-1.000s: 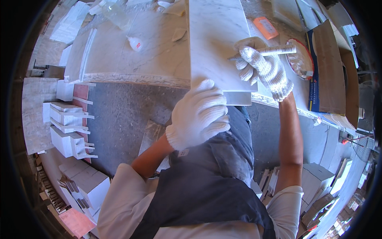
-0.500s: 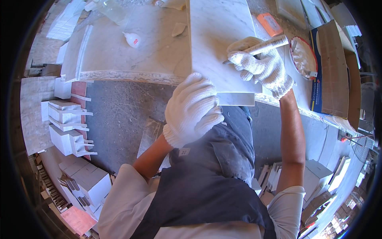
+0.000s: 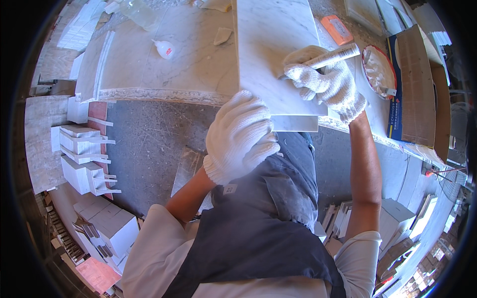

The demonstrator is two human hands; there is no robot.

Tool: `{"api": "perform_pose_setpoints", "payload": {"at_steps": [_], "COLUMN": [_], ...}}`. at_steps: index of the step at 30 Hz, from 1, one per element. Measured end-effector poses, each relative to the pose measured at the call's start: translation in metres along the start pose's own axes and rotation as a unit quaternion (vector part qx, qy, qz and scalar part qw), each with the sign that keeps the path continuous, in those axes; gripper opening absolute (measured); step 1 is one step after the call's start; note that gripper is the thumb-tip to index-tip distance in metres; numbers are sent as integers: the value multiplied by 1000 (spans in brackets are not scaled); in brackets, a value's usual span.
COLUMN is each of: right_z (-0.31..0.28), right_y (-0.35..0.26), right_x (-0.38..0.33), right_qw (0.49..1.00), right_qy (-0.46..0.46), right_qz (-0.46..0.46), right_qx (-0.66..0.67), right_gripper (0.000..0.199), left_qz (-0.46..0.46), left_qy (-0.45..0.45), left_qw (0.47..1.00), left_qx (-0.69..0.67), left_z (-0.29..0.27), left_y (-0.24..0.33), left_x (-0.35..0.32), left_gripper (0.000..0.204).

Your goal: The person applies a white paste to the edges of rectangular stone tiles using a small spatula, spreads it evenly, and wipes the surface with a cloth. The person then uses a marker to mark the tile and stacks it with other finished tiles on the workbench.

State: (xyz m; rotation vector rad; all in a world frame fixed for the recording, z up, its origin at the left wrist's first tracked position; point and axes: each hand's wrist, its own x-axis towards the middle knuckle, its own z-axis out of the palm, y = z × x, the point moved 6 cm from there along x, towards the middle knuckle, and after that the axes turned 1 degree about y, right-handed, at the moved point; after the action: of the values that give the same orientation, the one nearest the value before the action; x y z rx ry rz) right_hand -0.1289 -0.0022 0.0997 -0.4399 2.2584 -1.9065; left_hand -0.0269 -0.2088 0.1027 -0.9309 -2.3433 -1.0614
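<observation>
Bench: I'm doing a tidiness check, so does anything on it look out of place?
Yes: a small, irregular stone-like fragment lies on the bench, left of the marble slab. Its uneven outline suggests a broken-off scrap.

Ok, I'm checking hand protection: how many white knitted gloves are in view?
2: one on the left hand, at the near-left corner of the marble slab; one on the right hand, which holds a pen-shaped tube over the slab. Others could be hidden.

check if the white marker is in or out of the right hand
In: the gloved right hand grips the white marker, its back end sticking out.
</observation>
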Motion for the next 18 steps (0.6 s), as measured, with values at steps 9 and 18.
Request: {"api": "perform_pose_setpoints", "payload": {"at_steps": [9,18], "right_z": [1,0], "right_y": [1,-12], "right_x": [1,-2], "right_qw": [999,999], "right_qy": [23,11], "right_qz": [-7,42], "right_qx": [21,28], "right_gripper": [46,29], "left_qz": [16,22], "left_qy": [3,3], "left_qw": [1000,1000], "left_qx": [3,0], "left_z": [-1,-3], "left_y": [0,1], "left_x": [0,1], "left_gripper": [45,44]}}
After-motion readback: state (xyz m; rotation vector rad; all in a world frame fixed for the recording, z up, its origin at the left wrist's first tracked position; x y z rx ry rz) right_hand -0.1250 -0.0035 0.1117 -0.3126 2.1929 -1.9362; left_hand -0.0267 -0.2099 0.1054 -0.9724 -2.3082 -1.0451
